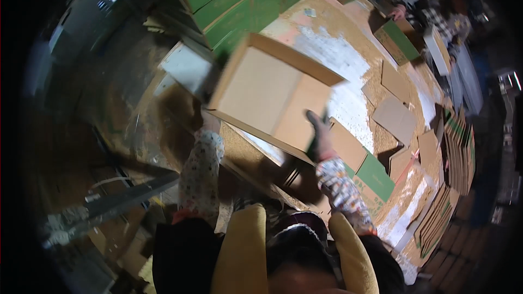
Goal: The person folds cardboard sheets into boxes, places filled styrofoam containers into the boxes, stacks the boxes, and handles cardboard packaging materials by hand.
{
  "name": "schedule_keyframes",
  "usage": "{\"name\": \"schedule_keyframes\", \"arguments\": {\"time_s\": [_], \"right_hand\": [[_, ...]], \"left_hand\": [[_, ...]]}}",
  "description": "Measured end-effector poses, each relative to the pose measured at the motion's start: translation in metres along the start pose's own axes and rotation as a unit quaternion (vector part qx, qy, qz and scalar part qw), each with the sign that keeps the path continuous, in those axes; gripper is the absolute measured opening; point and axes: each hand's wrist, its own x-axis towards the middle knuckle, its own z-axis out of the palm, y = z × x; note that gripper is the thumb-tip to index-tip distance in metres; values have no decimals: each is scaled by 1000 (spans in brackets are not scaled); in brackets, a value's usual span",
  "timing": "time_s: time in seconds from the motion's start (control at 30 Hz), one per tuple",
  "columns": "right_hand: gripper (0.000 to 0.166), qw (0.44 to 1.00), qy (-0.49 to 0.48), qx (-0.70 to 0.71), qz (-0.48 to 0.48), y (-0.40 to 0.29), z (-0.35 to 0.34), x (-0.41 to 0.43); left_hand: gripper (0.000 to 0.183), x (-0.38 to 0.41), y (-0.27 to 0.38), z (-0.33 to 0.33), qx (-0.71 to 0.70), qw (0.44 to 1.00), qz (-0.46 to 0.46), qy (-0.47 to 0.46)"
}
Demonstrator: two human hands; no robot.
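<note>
A shallow brown cardboard box [261,90], its inside facing up, is held tilted in front of me above the work table. My right hand [322,134], in a dark glove, grips its right side with the thumb over the inner face. At the lower left corner is my left hand [210,119], blurred and partly hidden by the box wall; it holds that corner from outside. Patterned sleeve covers reach over both forearms. Just right of my right hand lies a flat brown and green cardboard piece [374,173].
Stacked green boxes [229,14] stand at the table's far side. Loose cardboard sheets [394,118] lie on the worn tabletop [339,53]. Bundles of folded cardboard [457,151] stand at the right. A co-worker's hand [398,11] touches a green box [396,41]. A metal bar [135,196] juts in at lower left.
</note>
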Motion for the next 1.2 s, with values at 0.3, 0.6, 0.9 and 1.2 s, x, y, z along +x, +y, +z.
{"name": "schedule_keyframes", "arguments": {"time_s": [0.3, 0.6, 0.9, 1.2], "right_hand": [[74, 891, 98, -433, -98, 12, -97, -50], [85, 847, 395, -341, 103, 34, -397, -319], [66, 732, 590, -87, -329, -118, -421, -322], [99, 822, 530, -131, -160, -146, -441, -271]], "left_hand": [[39, -215, -55, 58, 473, 829, -204, -218], [101, -403, -58, 315, 701, 534, -123, -456], [28, -389, 8, 477, 511, 655, -12, -557], [32, -511, 8, 537, 579, 200, 340, -714]]}}
